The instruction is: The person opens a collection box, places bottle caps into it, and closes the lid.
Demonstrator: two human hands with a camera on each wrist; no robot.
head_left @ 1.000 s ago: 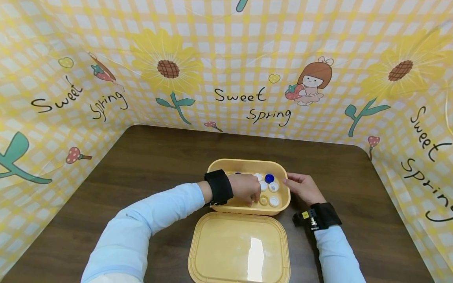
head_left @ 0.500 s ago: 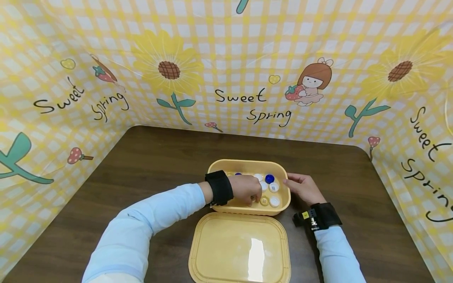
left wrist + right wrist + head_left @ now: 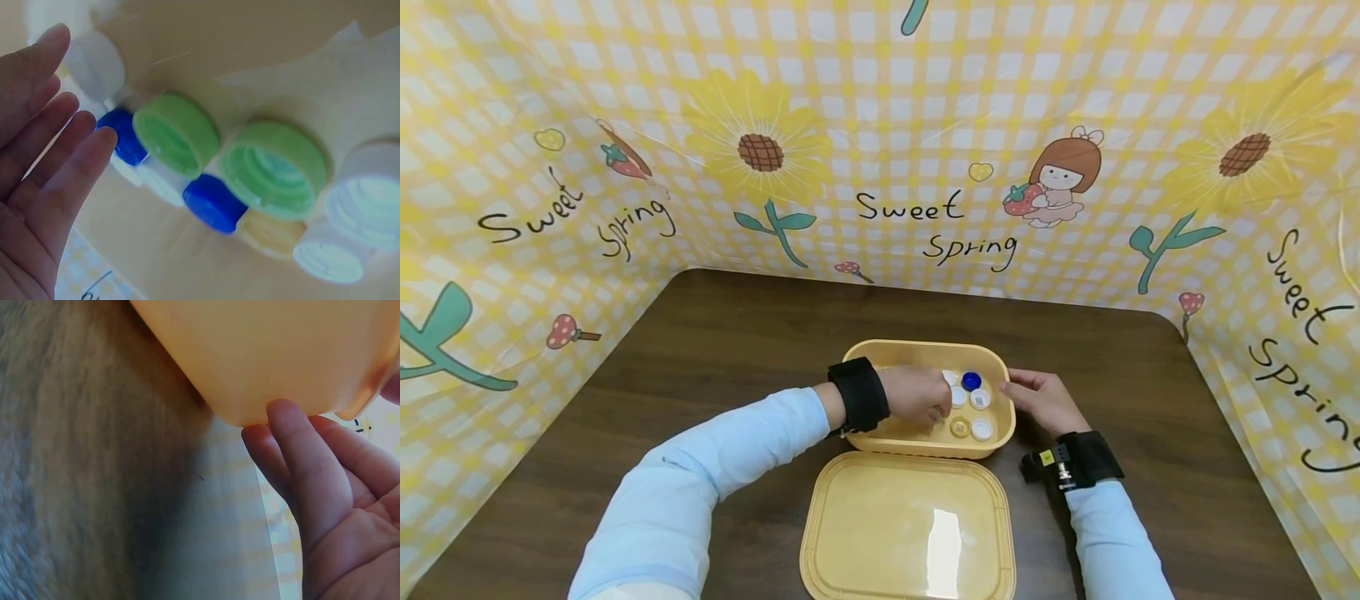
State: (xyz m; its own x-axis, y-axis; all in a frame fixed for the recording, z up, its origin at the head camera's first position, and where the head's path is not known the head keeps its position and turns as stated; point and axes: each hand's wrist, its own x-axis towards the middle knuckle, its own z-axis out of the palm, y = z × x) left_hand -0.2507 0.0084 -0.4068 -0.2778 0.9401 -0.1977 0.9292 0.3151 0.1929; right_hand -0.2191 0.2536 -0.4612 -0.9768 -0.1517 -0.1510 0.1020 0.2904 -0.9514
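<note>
A yellow plastic box (image 3: 925, 445) holds bottle caps, among them a blue cap (image 3: 971, 381), a white cap (image 3: 981, 430) and a yellow cap (image 3: 960, 427). Inside it reaches my left hand (image 3: 913, 394); in the left wrist view its fingers (image 3: 62, 169) are nearly straight and apart from the thumb, with nothing gripped. A white cap (image 3: 97, 65) shows just past the thumb tip, and a blue cap (image 3: 125, 137) right at the fingertips. Two green caps (image 3: 178, 134) lie farther along. My right hand (image 3: 1041, 400) holds the box's right end, thumb at the rim, fingers (image 3: 306, 456) against the outer wall.
A flat yellow lid (image 3: 902, 525) lies on the dark wooden table (image 3: 737, 333) just in front of the box. Patterned yellow checked cloth (image 3: 910, 150) encloses the table at the back and both sides. Black straps (image 3: 857, 396) are worn on both wrists.
My left hand has shifted slightly to the left inside the box, covering the blue cap seen earlier near its wrist. My right hand keeps its place on the box, and the lid stays put.
</note>
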